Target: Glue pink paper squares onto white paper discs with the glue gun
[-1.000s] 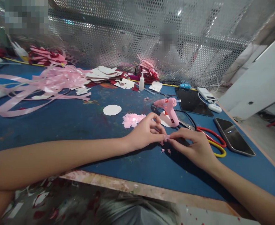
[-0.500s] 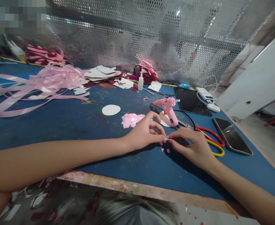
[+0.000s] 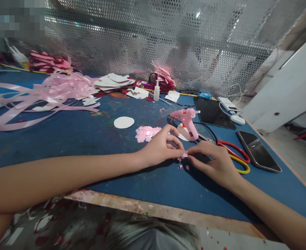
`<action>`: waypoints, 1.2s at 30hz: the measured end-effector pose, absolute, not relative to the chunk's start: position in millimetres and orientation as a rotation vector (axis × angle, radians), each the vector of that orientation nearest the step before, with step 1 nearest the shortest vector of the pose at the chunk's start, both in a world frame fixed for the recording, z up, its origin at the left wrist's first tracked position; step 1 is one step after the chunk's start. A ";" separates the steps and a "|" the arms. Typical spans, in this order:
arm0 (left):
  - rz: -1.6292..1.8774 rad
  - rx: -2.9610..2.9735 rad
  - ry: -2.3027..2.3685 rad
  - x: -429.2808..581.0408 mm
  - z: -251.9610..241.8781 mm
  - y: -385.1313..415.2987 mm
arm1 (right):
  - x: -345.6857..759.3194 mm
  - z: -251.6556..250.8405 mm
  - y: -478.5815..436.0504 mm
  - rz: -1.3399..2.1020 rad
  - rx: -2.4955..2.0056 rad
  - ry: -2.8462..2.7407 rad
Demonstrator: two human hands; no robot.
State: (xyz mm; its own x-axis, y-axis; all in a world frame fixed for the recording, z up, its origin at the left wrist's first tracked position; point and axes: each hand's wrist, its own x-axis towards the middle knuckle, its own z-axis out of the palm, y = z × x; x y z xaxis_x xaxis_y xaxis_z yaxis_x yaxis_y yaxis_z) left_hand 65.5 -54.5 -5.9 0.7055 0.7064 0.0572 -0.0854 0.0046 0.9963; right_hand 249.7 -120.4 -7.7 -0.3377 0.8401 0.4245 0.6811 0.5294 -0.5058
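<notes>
Between my hands is a small pale pink ribbon piece. My left hand pinches it between thumb and forefinger, its other fingers curled. On the other side, the thumb and forefinger of my right hand close on its right edge; the exact contact is too small to make out. A few tiny pink scraps lie just below on the blue table. Behind my left hand sits a pile of pink ribbon squares. A pink glue gun stands beyond my fingers, over a partly hidden white paper circle.
Scissors with red and yellow handles and a phone lie right of my right hand. A white paper oval lies left of the pile. Farther back are pink ribbons, stacked paper, a small bottle and a black tablet.
The pink ribbon piece has turned between my fingertips and shows more of its flat face. Both hands have stayed in nearly the same place.
</notes>
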 end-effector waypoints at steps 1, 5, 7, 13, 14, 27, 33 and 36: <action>0.671 1.445 0.548 65.5 -6.2 -54.4 | 249.8 -8.0 -120.4 0.313 -1.222 -2.113; 0.669 1.453 0.544 65.7 -7.2 -53.7 | 249.7 -8.2 -120.7 0.309 -1.191 -2.103; 0.666 1.462 0.546 65.8 -7.6 -53.5 | 249.5 -8.0 -120.9 0.300 -1.189 -2.103; 0.653 1.500 0.537 66.0 -8.4 -54.2 | 248.5 -7.4 -121.0 0.292 -1.189 -2.100; 0.651 1.516 0.532 65.7 -8.3 -54.5 | 248.3 -7.3 -121.1 0.296 -1.190 -2.093; 0.770 2.072 0.486 54.1 -5.3 -55.6 | 247.3 -6.6 -122.2 0.367 -1.251 -1.944; 0.781 2.069 0.489 54.0 -7.0 -56.0 | 247.9 -6.1 -122.1 0.379 -1.227 -1.990; 0.790 2.068 0.480 54.1 -7.1 -55.8 | 248.5 -6.4 -121.9 0.365 -1.219 -2.006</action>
State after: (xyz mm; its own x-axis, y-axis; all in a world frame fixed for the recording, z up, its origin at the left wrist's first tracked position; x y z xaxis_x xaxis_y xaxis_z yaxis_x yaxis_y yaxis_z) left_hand 54.1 -55.8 -7.1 0.7271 0.5850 0.3594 0.0493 -0.5666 0.8225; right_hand 248.5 -121.9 -6.4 -0.2674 0.8521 0.4499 0.6387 0.5063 -0.5795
